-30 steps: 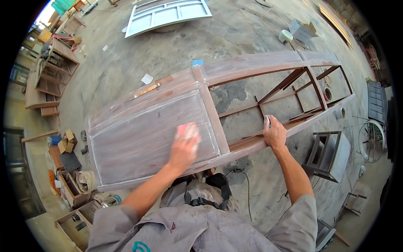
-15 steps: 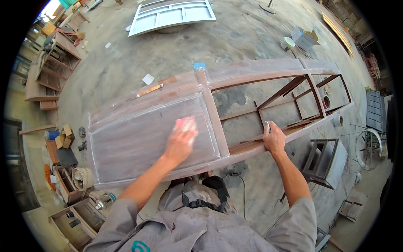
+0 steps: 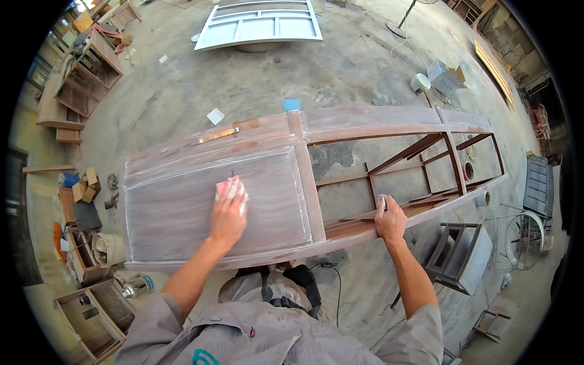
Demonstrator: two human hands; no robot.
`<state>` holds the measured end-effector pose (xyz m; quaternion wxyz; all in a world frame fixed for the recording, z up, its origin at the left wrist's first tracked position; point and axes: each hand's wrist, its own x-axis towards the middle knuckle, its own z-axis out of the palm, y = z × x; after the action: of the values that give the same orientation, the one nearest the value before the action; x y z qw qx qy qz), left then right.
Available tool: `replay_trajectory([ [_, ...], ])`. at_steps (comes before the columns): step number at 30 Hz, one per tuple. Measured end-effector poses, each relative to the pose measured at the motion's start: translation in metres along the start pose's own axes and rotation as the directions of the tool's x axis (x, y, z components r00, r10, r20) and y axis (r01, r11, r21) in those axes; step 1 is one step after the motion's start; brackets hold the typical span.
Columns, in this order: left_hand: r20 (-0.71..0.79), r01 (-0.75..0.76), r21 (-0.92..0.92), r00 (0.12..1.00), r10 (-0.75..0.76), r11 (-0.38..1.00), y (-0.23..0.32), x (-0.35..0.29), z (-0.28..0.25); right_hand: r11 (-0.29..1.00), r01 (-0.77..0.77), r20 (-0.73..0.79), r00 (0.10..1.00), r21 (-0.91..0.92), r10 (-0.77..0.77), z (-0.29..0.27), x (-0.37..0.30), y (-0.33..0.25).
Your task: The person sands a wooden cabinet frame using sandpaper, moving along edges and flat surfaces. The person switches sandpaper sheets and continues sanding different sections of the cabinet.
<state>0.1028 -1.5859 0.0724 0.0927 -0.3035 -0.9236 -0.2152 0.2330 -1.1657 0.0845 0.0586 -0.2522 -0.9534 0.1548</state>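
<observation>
A long reddish-brown wooden cabinet frame [image 3: 310,201] lies across in front of me, streaked with white dust along its joints. My left hand [image 3: 230,213] presses a piece of pink sandpaper [image 3: 220,190] flat on the frame's solid left panel [image 3: 164,219]. White dust coats its fingers, which cover most of the sheet. At the open section, my right hand [image 3: 390,219] is closed around the near rail [image 3: 350,238], its fingertips also whitened. A narrow orange-brown strip [image 3: 220,135] lies on the far left rail, and a blue sheet [image 3: 292,105] shows at the far edge.
Beyond the frame stands a light-blue panelled piece [image 3: 261,30]. A white bucket [image 3: 420,83] and cardboard box [image 3: 446,78] sit at the far right. To the near right is a small dark cabinet [image 3: 459,258]; at left are a metal can [image 3: 138,286] and wooden drawers [image 3: 91,319].
My left hand has slid leftward across the panel with the sandpaper. My right hand keeps its grip on the near rail. The whole view has shifted slightly.
</observation>
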Motion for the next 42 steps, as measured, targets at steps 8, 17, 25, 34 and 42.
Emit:
replay_trajectory([
  [8,-0.003,-0.071,-0.078,0.997,0.071,0.994,0.004,0.026,0.018,1.0,-0.01,0.017,1.0,-0.012,0.01,-0.002,0.003,-0.003],
  [17,-0.022,-0.046,-0.099,0.999,0.044,0.994,0.036,0.054,0.047,0.999,0.024,0.04,0.999,-0.025,-0.023,-0.002,0.004,-0.005],
  [25,-0.057,0.108,-0.096,0.992,-0.114,0.99,0.044,0.065,0.071,0.998,0.044,0.033,0.999,-0.044,-0.043,0.0,0.006,-0.014],
  [34,-0.235,0.313,0.024,0.925,-0.299,0.95,-0.087,-0.021,0.013,0.998,-0.023,0.075,0.997,-0.051,0.027,-0.001,0.001,-0.004],
  [42,-0.103,0.134,-0.084,0.984,-0.142,0.987,-0.032,0.02,0.018,0.995,0.023,0.067,0.998,-0.095,-0.017,0.008,0.006,0.011],
])
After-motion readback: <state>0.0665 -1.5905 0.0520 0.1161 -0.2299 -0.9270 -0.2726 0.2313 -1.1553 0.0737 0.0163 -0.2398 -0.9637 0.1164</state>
